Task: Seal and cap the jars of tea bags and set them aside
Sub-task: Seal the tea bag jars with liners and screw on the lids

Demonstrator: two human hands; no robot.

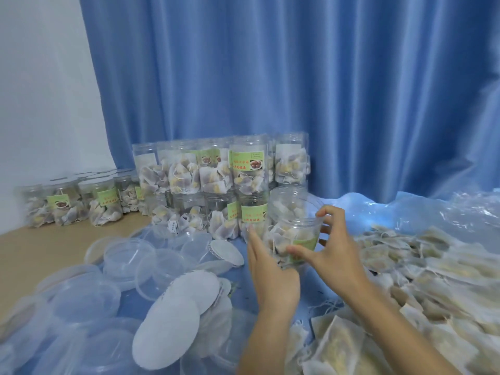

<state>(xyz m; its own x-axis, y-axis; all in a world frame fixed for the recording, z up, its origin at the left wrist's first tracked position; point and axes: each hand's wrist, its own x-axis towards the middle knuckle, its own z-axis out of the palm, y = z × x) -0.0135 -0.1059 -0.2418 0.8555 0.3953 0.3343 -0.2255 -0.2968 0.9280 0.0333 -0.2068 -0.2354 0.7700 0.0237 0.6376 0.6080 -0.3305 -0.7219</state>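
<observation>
Blue curtain (270, 77) hangs behind everything, well beyond the hands, with a white wall (40, 90) off to their left; under them lies a table (32, 247) partly covered by blue plastic sheeting (405, 209); a good share of the work looks done, judging by the stack of filled jars (216, 185) standing two high just past the hands and a lower row of jars (73, 204) further left; whether every one of those is capped I cannot tell; plenty seems left, since a wide heap of loose tea bags (433, 280) spreads to the right of the hands, and clear lids (130, 255) and white seal discs (167, 326) lie scattered to their left; the jar in hand (295, 239), full of tea bags and with no lid on it yet, is tilted between both hands; the left hand (273, 277) cradles it from below and the side with long straight fingers; the right hand (332, 250) is curled about its rim and label side; green labels on the jars carry red and yellow characters and a small picture of brown fruit, too blurred to read.
</observation>
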